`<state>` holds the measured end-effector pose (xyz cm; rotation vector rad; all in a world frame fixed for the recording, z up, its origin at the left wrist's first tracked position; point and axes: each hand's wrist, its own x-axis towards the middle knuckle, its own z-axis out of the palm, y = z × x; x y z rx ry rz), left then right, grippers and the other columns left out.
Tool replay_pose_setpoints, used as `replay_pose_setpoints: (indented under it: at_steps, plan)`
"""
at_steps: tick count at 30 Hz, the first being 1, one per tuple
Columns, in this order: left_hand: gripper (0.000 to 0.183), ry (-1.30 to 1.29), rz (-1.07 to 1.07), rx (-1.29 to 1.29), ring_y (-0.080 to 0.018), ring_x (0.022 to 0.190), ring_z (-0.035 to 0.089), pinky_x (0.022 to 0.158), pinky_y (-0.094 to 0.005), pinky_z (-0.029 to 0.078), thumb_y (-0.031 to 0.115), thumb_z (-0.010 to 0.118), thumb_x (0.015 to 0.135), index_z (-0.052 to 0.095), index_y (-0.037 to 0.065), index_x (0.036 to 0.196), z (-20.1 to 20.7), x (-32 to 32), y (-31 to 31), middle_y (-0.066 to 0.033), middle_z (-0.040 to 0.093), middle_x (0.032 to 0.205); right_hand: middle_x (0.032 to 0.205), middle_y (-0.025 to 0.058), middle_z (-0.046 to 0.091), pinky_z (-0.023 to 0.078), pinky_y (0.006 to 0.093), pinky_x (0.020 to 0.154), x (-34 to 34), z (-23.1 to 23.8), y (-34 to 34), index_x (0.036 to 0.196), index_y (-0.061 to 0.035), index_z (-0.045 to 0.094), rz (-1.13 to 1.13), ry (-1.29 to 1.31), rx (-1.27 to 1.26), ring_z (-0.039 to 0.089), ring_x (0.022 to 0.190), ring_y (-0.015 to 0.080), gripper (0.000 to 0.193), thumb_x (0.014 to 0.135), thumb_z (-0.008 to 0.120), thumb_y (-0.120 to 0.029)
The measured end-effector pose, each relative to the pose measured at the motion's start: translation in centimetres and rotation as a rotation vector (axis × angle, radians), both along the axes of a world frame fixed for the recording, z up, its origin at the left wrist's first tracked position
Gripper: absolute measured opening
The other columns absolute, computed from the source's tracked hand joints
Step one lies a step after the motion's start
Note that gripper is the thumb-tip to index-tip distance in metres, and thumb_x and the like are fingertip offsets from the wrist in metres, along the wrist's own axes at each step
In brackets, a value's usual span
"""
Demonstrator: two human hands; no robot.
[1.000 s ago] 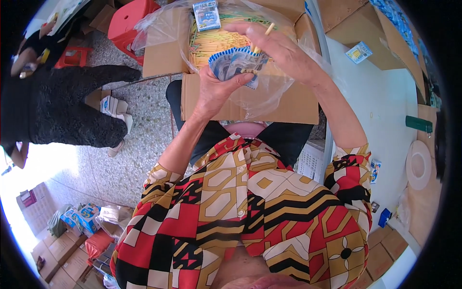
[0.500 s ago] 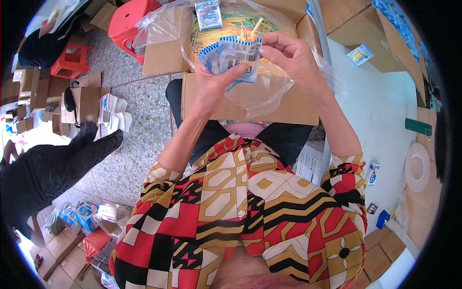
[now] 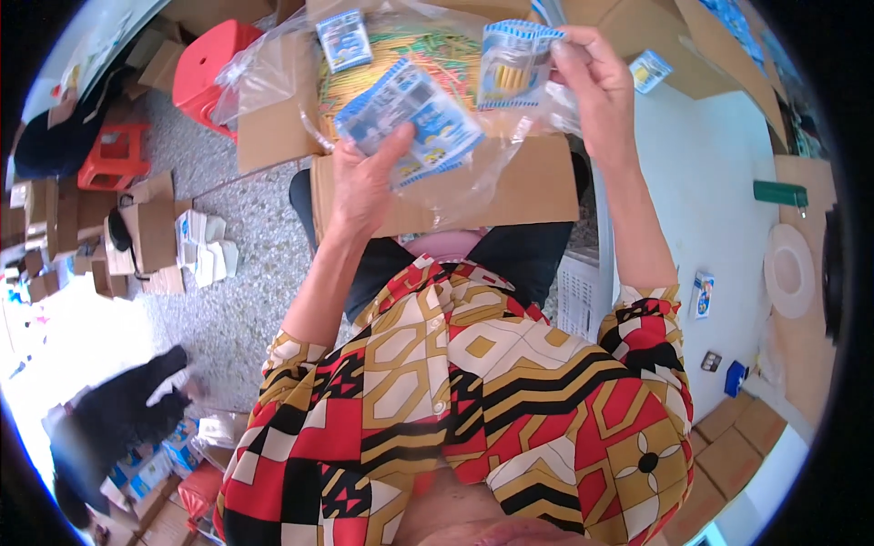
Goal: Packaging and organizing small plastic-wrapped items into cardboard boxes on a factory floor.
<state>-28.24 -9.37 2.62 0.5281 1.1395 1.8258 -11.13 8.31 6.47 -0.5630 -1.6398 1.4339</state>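
Observation:
My left hand (image 3: 364, 187) is closed on some flat blue-and-white plastic pouches (image 3: 428, 123), its thumb pressed across them. Up and to the right, my right hand (image 3: 601, 96) pinches the striped top corner of a small pouch (image 3: 514, 65). Yellow sticks show through that pouch's clear front. Both hands are over an open cardboard box (image 3: 455, 196) lined with clear plastic film. Many thin pastel sticks (image 3: 446, 56) fill the box, and another blue-and-white pouch (image 3: 344, 41) lies on them at the far left.
Red plastic stools (image 3: 205, 68) stand on the speckled floor to the left. A person in black (image 3: 118, 409) is at the lower left. On my right, a pale tabletop (image 3: 719, 164) bears a loose pouch (image 3: 651, 71) and a green object (image 3: 779, 194). Another cardboard box (image 3: 674, 41) stands at the far right.
The pouch of yellow sticks was in my left hand with sticks poking out of its top; now my right hand holds it, farther right. The person in black has moved lower in view.

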Motion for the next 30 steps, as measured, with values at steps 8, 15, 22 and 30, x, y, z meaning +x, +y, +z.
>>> replay_pose_setpoints:
  at_steps: [8, 15, 22, 30]
  plan:
    - [0.027, 0.034, 0.035, 0.010, -0.0120, 0.092, 0.059, 0.082, -0.0287, 0.047, 0.006, 0.062, 0.082, 0.057, 0.006, 0.109, -0.5, -0.4, -0.7, -0.0028, 0.063, 0.102, 0.088, 0.0019, 0.062, 0.047, 0.0257, 0.073, 10.1, -5.6, 10.5, 0.104, -0.0049, 0.057, -0.405, -0.059, 0.018, 0.056, 0.080, 0.0080, 0.018, 0.091, 0.053, -0.015]
    - [0.026, 0.089, 0.021, -0.056, -0.0121, 0.092, 0.059, 0.083, -0.0287, 0.046, 0.005, 0.060, 0.084, 0.056, 0.005, 0.109, -0.1, 0.1, -0.4, -0.0035, 0.062, 0.103, 0.088, 0.0030, 0.060, 0.047, 0.0260, 0.069, 15.6, -10.8, 16.6, 0.103, -0.0051, 0.056, -0.605, -0.071, -0.007, 0.055, 0.078, 0.0093, 0.016, 0.090, 0.052, -0.014]
    - [0.025, 0.122, 0.045, -0.069, -0.0120, 0.094, 0.058, 0.085, -0.0289, 0.045, 0.005, 0.059, 0.084, 0.056, 0.003, 0.110, 0.1, -0.1, -0.9, -0.0036, 0.062, 0.103, 0.090, 0.0031, 0.060, 0.047, 0.0273, 0.073, 15.2, -11.6, 18.8, 0.104, -0.0059, 0.055, -0.613, -0.154, -0.031, 0.056, 0.082, 0.0107, 0.018, 0.090, 0.054, -0.016]
    - [0.027, 0.204, 0.065, -0.115, -0.0115, 0.092, 0.058, 0.083, -0.0280, 0.045, 0.006, 0.062, 0.083, 0.056, 0.003, 0.109, -0.2, -0.1, -0.4, -0.0030, 0.062, 0.102, 0.088, -0.0004, 0.060, 0.045, 0.0261, 0.070, 14.4, -11.6, 17.7, 0.101, -0.0094, 0.058, -1.024, -0.456, 0.371, 0.053, 0.078, 0.0096, 0.016, 0.087, 0.057, -0.017]
